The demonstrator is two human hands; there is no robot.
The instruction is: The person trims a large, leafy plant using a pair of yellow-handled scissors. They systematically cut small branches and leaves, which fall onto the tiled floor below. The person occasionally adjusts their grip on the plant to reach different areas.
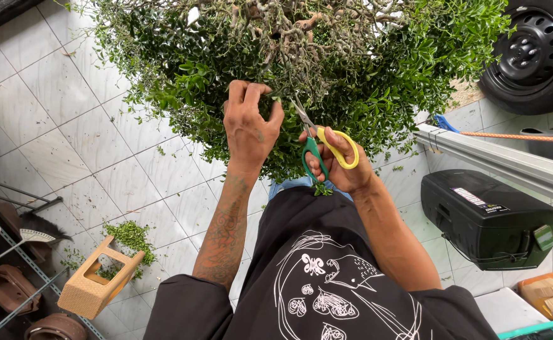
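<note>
A bushy small-leaved potted tree (377, 69) with twisted pale branches fills the top of the head view. My left hand (249, 126) pinches a leafy twig at the lower edge of the foliage. Just to its right, my right hand (339, 167) grips scissors (320, 141) with one yellow and one green handle. Their blades point up-left into the leaves, close to my left fingers. Whether the blades are apart is hard to tell among the twigs.
Pale floor tiles (87, 126) carry a pile of green clippings (128, 236) beside a tan hollow block (93, 283). A black case (487, 217) sits at right, a car tyre (535, 50) at top right, a metal rack (11, 277) at left.
</note>
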